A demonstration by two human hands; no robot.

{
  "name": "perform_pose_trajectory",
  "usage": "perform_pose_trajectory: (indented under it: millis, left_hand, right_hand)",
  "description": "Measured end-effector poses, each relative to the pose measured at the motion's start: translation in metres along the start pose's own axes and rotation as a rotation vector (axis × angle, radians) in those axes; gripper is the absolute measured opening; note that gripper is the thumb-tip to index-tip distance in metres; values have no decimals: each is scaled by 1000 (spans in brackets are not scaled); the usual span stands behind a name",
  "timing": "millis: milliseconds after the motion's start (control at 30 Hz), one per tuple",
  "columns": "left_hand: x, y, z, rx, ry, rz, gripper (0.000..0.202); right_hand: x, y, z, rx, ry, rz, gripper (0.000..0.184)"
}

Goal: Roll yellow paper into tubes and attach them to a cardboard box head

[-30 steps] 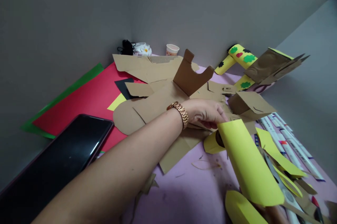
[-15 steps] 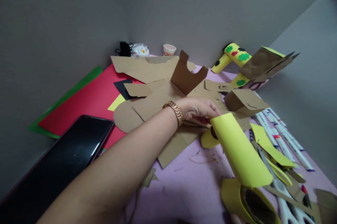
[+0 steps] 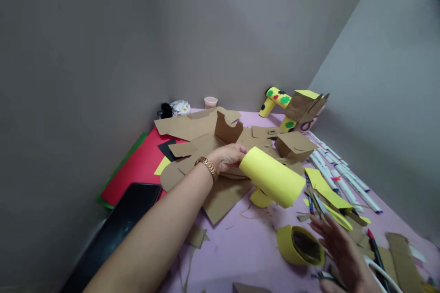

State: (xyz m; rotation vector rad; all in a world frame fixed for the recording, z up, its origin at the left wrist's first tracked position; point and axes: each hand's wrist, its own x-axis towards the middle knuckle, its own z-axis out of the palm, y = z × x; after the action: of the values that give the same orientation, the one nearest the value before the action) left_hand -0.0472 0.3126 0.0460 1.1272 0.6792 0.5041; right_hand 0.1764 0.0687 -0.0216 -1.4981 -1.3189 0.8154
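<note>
My left hand (image 3: 229,156), wearing a gold watch, grips the near-left end of a long yellow paper tube (image 3: 271,176) and holds it tilted above the table. A smaller yellow piece (image 3: 260,198) shows partly below that tube. On the table stands a short yellow-covered cardboard tube (image 3: 284,243) with a brown inside, its opening tipped my way. My right hand (image 3: 347,256) is just right of this short tube, fingers stretched out and holding nothing. Close by it are scissors (image 3: 381,271), partly hidden by the hand, and yellow paper strips (image 3: 326,187).
Cut cardboard pieces (image 3: 192,128) cover the middle and back. Red paper (image 3: 134,169) and a black phone (image 3: 120,233) lie left. Markers (image 3: 354,183) line the right side. Behind stand a paper cup (image 3: 211,102) and a yellow spotted tube model (image 3: 280,98) by the wall.
The long yellow tube has swung to a flatter slant in my left hand. My right hand has come into view, apart from the short tube it was at. The view has shifted upward.
</note>
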Motion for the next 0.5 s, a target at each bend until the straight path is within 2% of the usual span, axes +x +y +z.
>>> perform_pose_trajectory:
  millis: [100, 133, 167, 233, 300, 400, 467, 500]
  left_hand:
    - [-11, 8, 5, -4, 45, 21, 25]
    - [-16, 11, 9, -4, 52, 29, 25]
    - [-21, 15, 14, -1, 58, 39, 25]
    - [-33, 23, 27, 7, 71, 66, 23]
    - [-47, 30, 41, 16, 93, 103, 22]
    - [-72, 37, 61, 25, 148, 171, 17]
    - [-89, 38, 73, 23, 197, 210, 12]
    - [-96, 37, 78, 20, 218, 223, 10]
  right_hand:
    - [9, -27, -9, 103, 167, 92, 63]
    - [13, -40, -9, 125, 184, 147, 59]
    - [17, -54, -7, 185, 147, 212, 57]
    - [24, -80, 1, 441, 163, 275, 51]
    - [26, -99, 11, 720, 4, 375, 40]
    - [21, -114, 22, 1002, -340, 500, 30]
    - [14, -118, 24, 1116, -463, 513, 32]
    - [10, -120, 24, 1153, -473, 497, 33]
